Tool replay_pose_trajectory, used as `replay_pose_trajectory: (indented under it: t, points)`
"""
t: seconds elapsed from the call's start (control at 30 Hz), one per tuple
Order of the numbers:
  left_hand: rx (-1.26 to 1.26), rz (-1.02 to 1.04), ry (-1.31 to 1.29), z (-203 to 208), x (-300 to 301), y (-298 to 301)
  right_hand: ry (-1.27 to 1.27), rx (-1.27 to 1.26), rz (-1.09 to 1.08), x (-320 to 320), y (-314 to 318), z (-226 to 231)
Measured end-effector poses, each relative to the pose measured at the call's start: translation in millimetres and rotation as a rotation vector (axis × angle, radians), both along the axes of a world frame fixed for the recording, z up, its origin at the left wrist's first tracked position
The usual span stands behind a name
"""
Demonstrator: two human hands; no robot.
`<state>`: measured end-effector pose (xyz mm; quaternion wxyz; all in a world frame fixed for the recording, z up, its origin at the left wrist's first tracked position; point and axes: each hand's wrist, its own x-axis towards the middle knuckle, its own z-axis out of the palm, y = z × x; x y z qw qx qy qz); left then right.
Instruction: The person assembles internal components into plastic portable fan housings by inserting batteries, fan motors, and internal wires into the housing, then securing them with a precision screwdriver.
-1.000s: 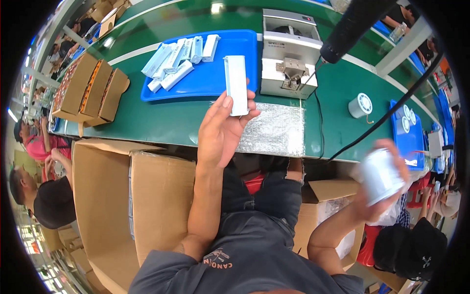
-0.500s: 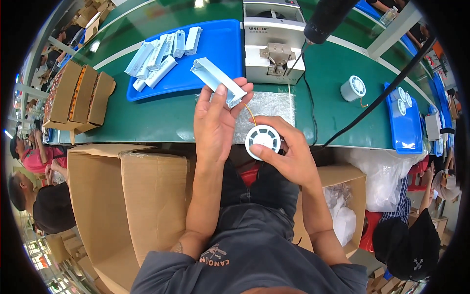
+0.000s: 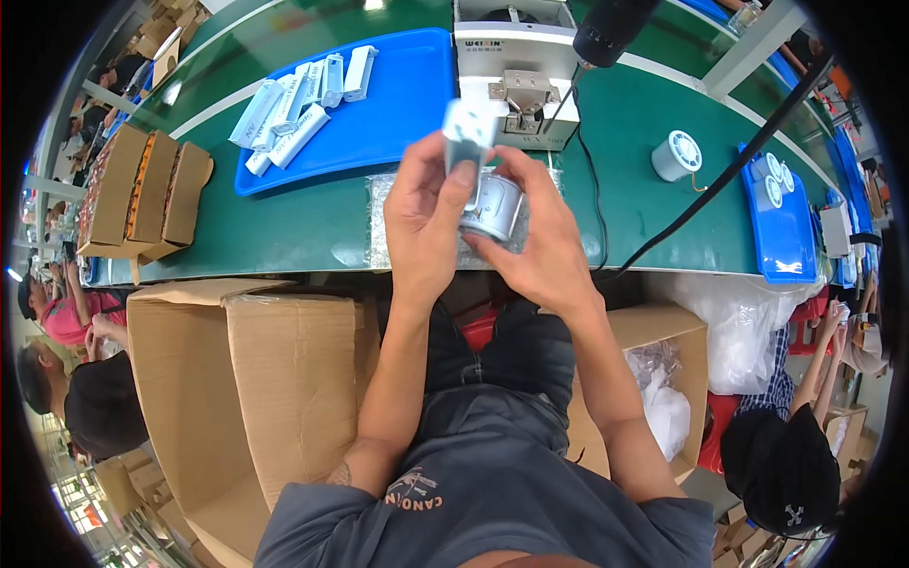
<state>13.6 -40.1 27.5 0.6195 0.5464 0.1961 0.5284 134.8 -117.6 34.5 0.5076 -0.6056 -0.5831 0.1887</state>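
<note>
Between thumb and fingers, my left hand (image 3: 426,213) grips a pale blue plastic handle piece (image 3: 468,137), now standing upright and smeared by motion. Curled round the side of a pale blue round cup-like housing (image 3: 494,206) is my right hand (image 3: 540,227), its thumb low on the housing. The two parts meet or overlap just above the bench's front edge; I cannot tell whether they touch. No wire shows between them now.
A blue tray (image 3: 407,142) at left holds several similar handle pieces (image 3: 301,95). Behind my hands stands a grey-white machine (image 3: 516,71). One round housing (image 3: 676,156) sits to the right, near a smaller blue tray (image 3: 786,251). A black cable (image 3: 705,204) crosses there. Cardboard boxes (image 3: 294,398) flank my legs.
The handle piece has swung from a slant to upright and moved right. The housing has risen and tipped, its slotted face turned out of sight. My hands have come together.
</note>
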Motion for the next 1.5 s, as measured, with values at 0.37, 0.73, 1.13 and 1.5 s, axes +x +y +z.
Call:
replay_pose_trajectory:
  t: [0.37, 0.73, 1.13, 1.5]
  points:
    - [0.186, 0.007, 0.203, -15.1, 11.9, 2.4, -0.024, 0.163, -0.011, 28.7, 14.1, 19.8]
    - [0.234, -0.069, 0.342, -19.2, 3.5, -3.6, -0.003, 0.186, -0.006, 33.9, 3.5, 14.9]
    - [0.236, -0.082, 0.344, -20.4, 2.2, -1.4, 0.034, 0.209, 0.030, 36.1, -0.1, 11.2]
    - [0.351, -0.013, 0.403, -17.6, 1.1, 0.4, -0.067, 0.235, 0.049, 41.5, 3.2, 15.1]
